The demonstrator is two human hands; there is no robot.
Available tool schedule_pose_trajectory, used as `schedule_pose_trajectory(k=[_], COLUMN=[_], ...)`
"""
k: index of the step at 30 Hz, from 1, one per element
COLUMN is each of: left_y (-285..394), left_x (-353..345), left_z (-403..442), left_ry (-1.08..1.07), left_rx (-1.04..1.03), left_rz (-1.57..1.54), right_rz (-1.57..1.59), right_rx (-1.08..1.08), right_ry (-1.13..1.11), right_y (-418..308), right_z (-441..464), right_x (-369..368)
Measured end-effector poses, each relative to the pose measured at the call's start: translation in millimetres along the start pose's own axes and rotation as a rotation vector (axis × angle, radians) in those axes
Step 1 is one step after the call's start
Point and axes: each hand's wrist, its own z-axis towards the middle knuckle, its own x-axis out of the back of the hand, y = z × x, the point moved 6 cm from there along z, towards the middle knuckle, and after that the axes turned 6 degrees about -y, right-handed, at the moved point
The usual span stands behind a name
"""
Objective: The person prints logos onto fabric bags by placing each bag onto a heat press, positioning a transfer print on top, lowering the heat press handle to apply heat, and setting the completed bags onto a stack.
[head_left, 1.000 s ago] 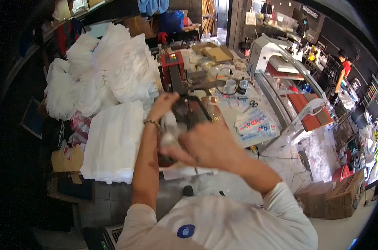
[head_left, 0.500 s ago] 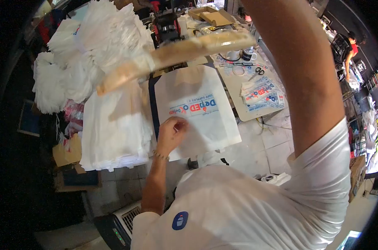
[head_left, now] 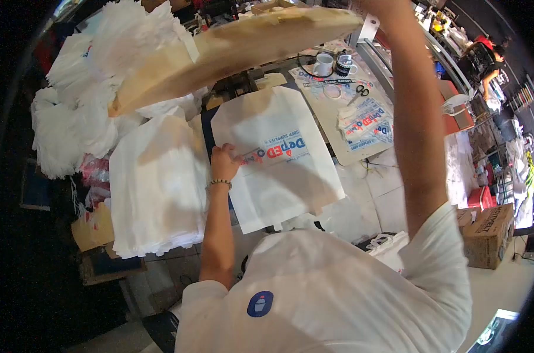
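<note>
A flat white bag [head_left: 284, 188] with a blue and red "DepED OK" print lies on a dark board in front of me. My left hand [head_left: 224, 162] is at its left edge, fingers curled and closed on it. My right arm reaches up, and my right hand [head_left: 380, 5] is cut off by the top edge, its fingers not clear. Close to that hand is the right end of a raised, blurred wooden frame [head_left: 237, 47], which slants above the bag. Left of the bag is a thick stack of flat white bags [head_left: 155, 188].
Heaped white bags [head_left: 73, 129] are at the far left. On a board [head_left: 343, 156] at right are scissors [head_left: 362, 90], tape [head_left: 332, 91], mugs [head_left: 323, 65] and printed pieces [head_left: 367, 123]. A cardboard box [head_left: 488, 235] sits at right. Another person [head_left: 485, 62] works farther off.
My left hand has moved left and away from me, to the bag's left edge. The wooden frame is higher and shows more of its face. My right hand has partly come into view.
</note>
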Motion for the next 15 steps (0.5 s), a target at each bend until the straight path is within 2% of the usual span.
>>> schedule_pose_trajectory(k=[1,2,3,4,5,6,7,8,9,10,12,14,15], left_y=[0.2,2.2,2.8,2.3,1.6,2.8,4.3,6.5,9.9,15.0,44.3,77.1,87.3], left_x=[0.0,2.7,5.4,6.3,5.5,6.2,7.4,8.2,9.5,10.4,12.5,10.8,6.6], left_z=[3.2,4.8,5.2,4.1,2.9,4.6,5.6,5.3,4.2,3.9,-5.1,-17.8,-23.4], left_ry=[-0.043,-0.045,-0.049,-0.055,-0.060,-0.047,-0.034,-0.042,-0.038,-0.036,0.002,0.029,0.020], left_rx=[0.004,0.004,0.024,0.048,0.056,0.030,0.001,0.001,0.016,0.030,-0.062,-0.260,-0.273], left_rz=[-0.030,-0.031,-0.084,-0.136,-0.134,-0.147,-0.160,-0.153,-0.257,-0.360,-0.243,-0.054,-0.053], right_rz=[0.003,0.353,0.408,0.488,0.255,0.118,0.082,0.213,0.343,0.348,0.579,0.650,0.721], right_rx=[-0.199,-0.380,-0.621,-0.813,-0.926,-0.933,-0.879,-0.991,-1.103,-1.115,-1.573,-1.580,-1.570], right_ry=[-0.030,-0.205,-0.224,-0.379,-0.453,-0.445,-0.337,-0.252,-0.162,-0.153,-0.070,0.016,0.081], right_y=[23.9,18.8,37.3,71.6,72.5,79.8,75.9,66.7,54.2,38.0,16.3,4.4,0.9], right_z=[-64.8,-111.1,-175.1,-250.0,-310.7,-378.6,-443.4,-492.7,-524.7,-531.5,-555.9,-550.6,-548.9], right_x=[-10.2,-32.4,-55.8,-85.8,-96.1,-110.9,-122.0,-132.4,-137.3,-135.2,-135.7,-135.6,-136.9])
